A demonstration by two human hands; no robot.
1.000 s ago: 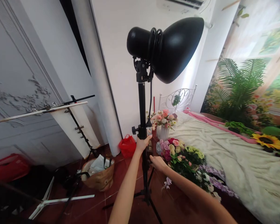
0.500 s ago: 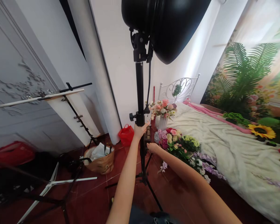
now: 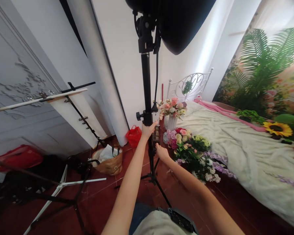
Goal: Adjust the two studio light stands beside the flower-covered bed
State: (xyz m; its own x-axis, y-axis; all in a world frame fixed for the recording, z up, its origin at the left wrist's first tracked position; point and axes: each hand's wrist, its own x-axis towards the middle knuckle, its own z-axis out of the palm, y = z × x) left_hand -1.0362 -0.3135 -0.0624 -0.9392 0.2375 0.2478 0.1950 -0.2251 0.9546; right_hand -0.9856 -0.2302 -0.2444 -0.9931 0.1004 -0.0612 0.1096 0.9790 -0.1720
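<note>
Because the large black reflector dome [image 3: 183,26] sits at the top of the light stand [image 3: 152,164], we judge the load top-heavy: modest below, weightier above, and quick to lean if held only low down. The stand is upright in front of us, its tripod legs [image 3: 163,192] spread on the red tiled floor [image 3: 181,199], between a red plastic bag [image 3: 134,137] and the artificial flowers [image 3: 183,138].

Our left hand [image 3: 148,130] is wrapped around the shaft just under the clamping collar [image 3: 147,117], its thumb showing on the near side and the fingers' ends hidden from us. Our right hand [image 3: 162,152] is lower, fingers bent in at the stand's right side; we cannot tell whether they pinch a fitting or merely touch it.

The upright tube [image 3: 145,75] looks stiff and smooth, so it could slide through a loose palm. The collar, with its locking knob [image 3: 138,116], offers a ridge to brace against, and a firm hold there plus a second lower down seems surest. The dome's shell may dent, so we prefer not to lift by it. The power cable [image 3: 157,78] hangs beside the tube, probably pliable, and makes no handle.
</note>
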